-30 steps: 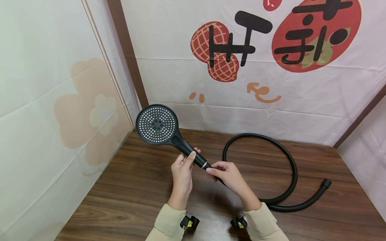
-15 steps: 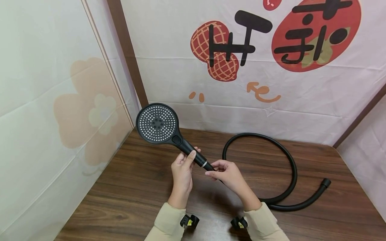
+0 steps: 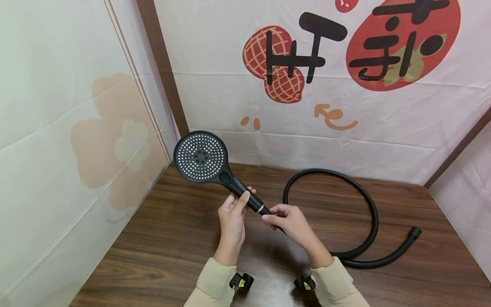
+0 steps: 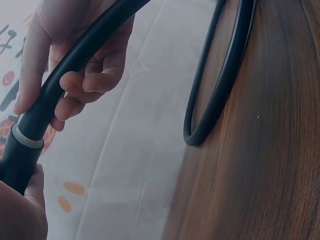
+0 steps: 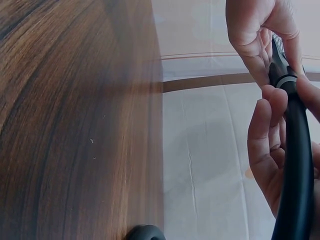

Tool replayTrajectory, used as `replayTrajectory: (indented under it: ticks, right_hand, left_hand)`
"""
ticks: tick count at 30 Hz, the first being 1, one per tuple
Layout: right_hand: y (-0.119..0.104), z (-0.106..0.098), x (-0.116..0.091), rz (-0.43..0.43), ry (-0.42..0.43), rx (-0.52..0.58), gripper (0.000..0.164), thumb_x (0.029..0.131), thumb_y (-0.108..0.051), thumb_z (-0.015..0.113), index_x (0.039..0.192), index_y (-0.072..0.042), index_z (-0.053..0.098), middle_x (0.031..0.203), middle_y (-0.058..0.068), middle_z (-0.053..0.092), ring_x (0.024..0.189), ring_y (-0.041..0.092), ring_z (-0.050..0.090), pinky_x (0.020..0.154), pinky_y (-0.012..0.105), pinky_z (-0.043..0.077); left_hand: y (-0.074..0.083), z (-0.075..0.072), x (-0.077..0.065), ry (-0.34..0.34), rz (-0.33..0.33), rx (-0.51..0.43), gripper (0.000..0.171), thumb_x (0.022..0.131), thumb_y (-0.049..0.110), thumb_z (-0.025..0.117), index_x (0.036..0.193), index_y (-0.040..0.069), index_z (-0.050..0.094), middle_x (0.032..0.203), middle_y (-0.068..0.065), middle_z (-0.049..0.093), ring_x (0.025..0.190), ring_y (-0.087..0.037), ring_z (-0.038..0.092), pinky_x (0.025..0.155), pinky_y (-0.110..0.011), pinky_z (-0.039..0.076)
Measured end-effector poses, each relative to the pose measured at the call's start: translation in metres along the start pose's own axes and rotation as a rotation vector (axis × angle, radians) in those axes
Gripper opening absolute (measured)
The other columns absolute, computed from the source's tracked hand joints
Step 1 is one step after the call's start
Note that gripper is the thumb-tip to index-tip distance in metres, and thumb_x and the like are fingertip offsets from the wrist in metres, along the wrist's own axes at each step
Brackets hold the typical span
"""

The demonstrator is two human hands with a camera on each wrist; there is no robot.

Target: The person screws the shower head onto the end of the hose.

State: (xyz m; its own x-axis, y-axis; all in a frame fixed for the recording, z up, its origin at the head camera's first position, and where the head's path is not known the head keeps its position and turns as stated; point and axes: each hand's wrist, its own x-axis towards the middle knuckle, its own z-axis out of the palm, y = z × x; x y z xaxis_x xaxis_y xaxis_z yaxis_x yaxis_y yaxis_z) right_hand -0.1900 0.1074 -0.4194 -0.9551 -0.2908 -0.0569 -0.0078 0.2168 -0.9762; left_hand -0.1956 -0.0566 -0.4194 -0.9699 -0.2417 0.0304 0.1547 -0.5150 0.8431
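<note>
A black shower head (image 3: 200,157) with a round face of white nozzles is held up over the table, tilted to the upper left. My left hand (image 3: 232,217) grips its handle (image 3: 245,196) near the lower end, thumb on top. At the joint below, a pale ring (image 4: 27,137) shows between the handle and the end of a black shower hose (image 4: 95,37). The fingers and thumb of my right hand (image 3: 289,224) pinch that hose end just under the ring. From there the hose runs back beneath the right forearm.
The rest of the hose (image 3: 374,213) lies in a wide loop on the wooden table (image 3: 161,256), its other end fitting (image 3: 414,233) at the right. Printed cloth walls (image 3: 215,106) enclose the table at the back and on both sides.
The right thumb and fingers shift slightly about the hose end, the thumb dipping and then rising again. The shower head and left hand stay almost still.
</note>
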Motion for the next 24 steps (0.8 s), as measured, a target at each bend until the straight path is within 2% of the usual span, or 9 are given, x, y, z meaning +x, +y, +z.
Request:
replayTrajectory:
  ticks: [5,13,20,24]
  right_hand:
    - [0.0006,-0.0012,0.0008,-0.016,-0.029,0.006,0.030,0.092,-0.021,0.070,0.100,0.007,0.069,0.077,0.001,0.071,0.065,0.013,0.063,0.065,0.028,0.054]
    - [0.0003,-0.0013,0.0012,-0.013,-0.041,0.012,0.029,0.094,-0.022,0.068,0.099,0.006,0.070,0.076,0.000,0.071,0.064,0.012,0.063,0.066,0.029,0.055]
    - [0.0032,-0.0012,0.0021,-0.019,-0.054,0.022,0.030,0.095,-0.022,0.066,0.098,0.008,0.069,0.081,0.014,0.072,0.064,0.011,0.063,0.068,0.034,0.057]
    - [0.0054,-0.0005,0.0033,-0.015,-0.050,0.019,0.030,0.096,-0.022,0.066,0.097,0.007,0.070,0.081,0.017,0.072,0.063,0.011,0.062,0.067,0.033,0.056]
  left_hand:
    - [-0.0005,0.0005,0.0005,-0.004,0.005,0.002,0.034,0.094,0.011,0.068,0.120,-0.011,0.062,0.097,-0.003,0.075,0.101,-0.015,0.073,0.089,-0.027,0.056]
    - [-0.0015,-0.0001,0.0012,-0.006,0.004,-0.002,0.036,0.094,0.009,0.067,0.121,-0.013,0.060,0.097,-0.002,0.075,0.101,-0.014,0.073,0.089,-0.027,0.055]
    - [-0.0017,-0.0014,0.0007,-0.008,0.004,0.004,0.036,0.094,0.011,0.068,0.121,-0.011,0.061,0.098,-0.002,0.075,0.102,-0.015,0.073,0.090,-0.027,0.055]
    - [-0.0020,-0.0018,0.0006,-0.010,0.003,0.005,0.037,0.094,0.012,0.069,0.121,-0.011,0.061,0.099,-0.003,0.075,0.102,-0.015,0.073,0.090,-0.027,0.055]
